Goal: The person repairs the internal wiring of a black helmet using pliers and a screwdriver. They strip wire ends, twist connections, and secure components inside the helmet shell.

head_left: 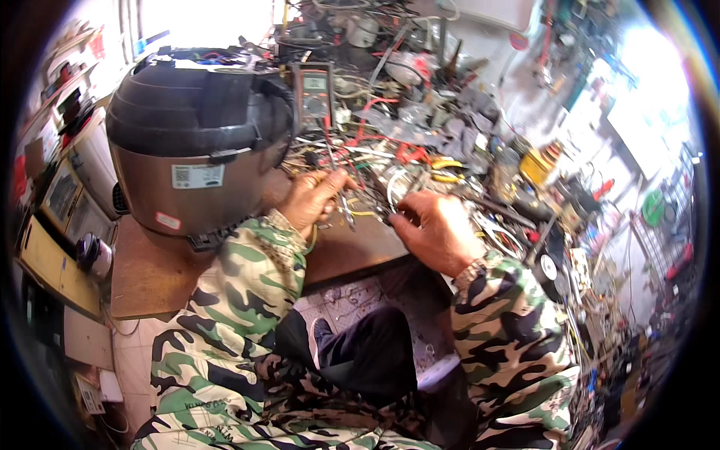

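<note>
My left hand (315, 196) pinches a thin, pale item (330, 156), perhaps a probe or wire, beside the black-and-silver rice cooker (199, 142). Red and yellow wires (356, 213) hang around it over the wooden bench's front edge (345, 255). My right hand (431, 229) is curled at a looped white cable (391, 184) to the right; what lies between its fingertips is too small to make out. A grey multimeter (312, 97) with red leads stands behind my hands.
A dense heap of cables and scraps (405, 75) covers the back of the bench. Yellow-handled pliers (446, 165) and a yellow object (536, 165) lie at the right. Cluttered shelves (67, 82) line the left. My legs are under the bench.
</note>
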Action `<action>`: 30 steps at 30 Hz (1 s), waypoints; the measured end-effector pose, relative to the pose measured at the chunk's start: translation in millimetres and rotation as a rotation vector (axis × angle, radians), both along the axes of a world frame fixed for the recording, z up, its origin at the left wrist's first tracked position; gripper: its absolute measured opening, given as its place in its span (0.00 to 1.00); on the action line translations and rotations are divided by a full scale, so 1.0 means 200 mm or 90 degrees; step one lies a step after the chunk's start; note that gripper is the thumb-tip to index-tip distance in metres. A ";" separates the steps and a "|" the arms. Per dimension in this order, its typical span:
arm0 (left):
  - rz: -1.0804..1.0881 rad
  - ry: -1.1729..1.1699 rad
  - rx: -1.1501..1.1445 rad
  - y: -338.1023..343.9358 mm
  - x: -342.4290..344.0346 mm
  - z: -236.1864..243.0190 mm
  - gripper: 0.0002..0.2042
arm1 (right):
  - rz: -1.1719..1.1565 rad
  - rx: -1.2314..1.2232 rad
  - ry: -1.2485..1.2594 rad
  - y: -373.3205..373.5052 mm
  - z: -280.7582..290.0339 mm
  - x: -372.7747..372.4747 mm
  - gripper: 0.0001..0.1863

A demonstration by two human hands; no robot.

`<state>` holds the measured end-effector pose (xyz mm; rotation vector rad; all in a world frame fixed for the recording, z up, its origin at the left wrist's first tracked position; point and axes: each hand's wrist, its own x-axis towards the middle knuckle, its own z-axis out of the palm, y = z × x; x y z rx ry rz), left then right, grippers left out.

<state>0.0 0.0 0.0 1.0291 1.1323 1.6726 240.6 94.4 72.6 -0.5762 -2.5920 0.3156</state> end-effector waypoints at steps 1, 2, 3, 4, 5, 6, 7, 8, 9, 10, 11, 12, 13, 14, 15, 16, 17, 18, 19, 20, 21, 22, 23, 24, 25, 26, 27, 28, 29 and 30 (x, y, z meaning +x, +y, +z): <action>0.025 -0.011 0.015 0.01 0.02 -0.03 0.19 | 0.022 -0.050 0.013 0.02 -0.04 -0.06 0.12; 0.050 -0.038 0.020 0.01 0.05 -0.04 0.18 | 0.030 -0.102 0.037 0.01 -0.04 -0.11 0.11; 0.051 -0.046 -0.016 -0.01 0.02 -0.09 0.18 | 0.016 -0.174 0.097 0.00 -0.16 -0.19 0.11; 0.033 -0.062 -0.047 -0.03 -0.01 -0.10 0.18 | 0.007 -0.238 0.131 -0.04 -0.23 -0.24 0.11; 0.032 -0.080 -0.031 0.00 -0.01 -0.09 0.18 | 0.020 -0.259 0.162 -0.02 -0.24 -0.29 0.10; 0.031 -0.093 -0.019 0.01 -0.01 -0.07 0.18 | 0.044 -0.236 0.185 0.01 -0.27 -0.33 0.10; 0.031 -0.113 -0.016 0.01 0.00 -0.08 0.18 | 0.035 -0.276 0.152 0.00 -0.28 -0.34 0.13; 0.032 -0.134 -0.017 0.03 0.01 -0.07 0.18 | 0.060 -0.297 0.140 0.01 -0.29 -0.33 0.13; 0.044 -0.127 -0.026 0.01 0.00 -0.07 0.18 | 0.089 -0.331 0.137 0.02 -0.33 -0.34 0.13; 0.054 -0.119 -0.034 0.00 -0.01 -0.07 0.18 | 0.121 -0.366 0.160 0.03 -0.37 -0.35 0.15; 0.062 -0.112 -0.043 -0.02 -0.01 -0.07 0.18 | 0.127 -0.399 0.153 0.03 -0.38 -0.35 0.16; 0.061 -0.103 -0.036 -0.02 0.01 -0.04 0.18 | 0.156 -0.430 0.174 0.03 -0.39 -0.36 0.16; 0.047 -0.096 -0.040 -0.02 0.00 -0.05 0.18 | 0.183 -0.461 0.195 0.03 -0.40 -0.36 0.16; 0.032 -0.089 -0.044 -0.02 0.00 -0.06 0.18 | 0.166 -0.483 0.177 0.03 -0.42 -0.36 0.17; 0.021 -0.078 -0.044 -0.03 -0.01 -0.06 0.17 | 0.156 -0.501 0.159 0.04 -0.43 -0.36 0.18; 0.033 -0.063 -0.068 -0.03 -0.01 -0.07 0.17 | 0.145 -0.519 0.141 0.04 -0.44 -0.37 0.19; 0.027 -0.043 -0.074 -0.04 -0.01 -0.05 0.18 | 0.156 -0.562 0.122 0.03 -0.43 -0.38 0.18; 0.017 -0.028 -0.076 -0.04 -0.01 -0.05 0.18 | 0.161 -0.601 0.098 0.04 -0.42 -0.38 0.18; 0.007 -0.014 -0.078 -0.04 -0.01 -0.04 0.19 | 0.167 -0.640 0.074 0.04 -0.40 -0.37 0.17; -0.007 -0.005 -0.098 -0.04 -0.02 -0.05 0.15 | 0.175 -0.674 0.086 0.03 -0.39 -0.37 0.16; -0.001 -0.003 -0.092 -0.03 -0.02 -0.04 0.17 | 0.167 -0.687 0.102 0.04 -0.40 -0.37 0.15; 0.006 -0.001 -0.086 -0.03 -0.01 -0.02 0.18 | 0.159 -0.701 0.118 0.06 -0.41 -0.36 0.15; 0.012 0.000 -0.080 -0.02 0.00 -0.02 0.20 | 0.152 -0.714 0.134 0.08 -0.42 -0.35 0.14; 0.037 -0.032 -0.097 -0.02 -0.01 -0.02 0.23 | 0.158 -0.754 0.157 0.08 -0.40 -0.36 0.14; 0.051 0.070 -0.021 -0.01 -0.04 -0.06 0.22 | 0.151 -0.740 0.154 0.08 -0.40 -0.36 0.15; 0.064 0.172 0.056 0.02 -0.08 -0.13 0.22 | 0.145 -0.726 0.150 0.09 -0.39 -0.35 0.16; 0.059 0.167 0.028 0.01 -0.10 -0.11 0.21 | 0.137 -0.714 0.146 0.09 -0.39 -0.35 0.17; 0.054 0.161 0.000 -0.01 -0.11 -0.09 0.21 | 0.142 -0.715 0.186 0.07 -0.38 -0.35 0.16; 0.091 0.201 0.014 0.00 -0.12 -0.11 0.20 | 0.135 -0.702 0.174 0.07 -0.37 -0.35 0.17; 0.130 0.241 0.027 0.01 -0.13 -0.12 0.20 | 0.130 -0.690 0.161 0.06 -0.36 -0.35 0.18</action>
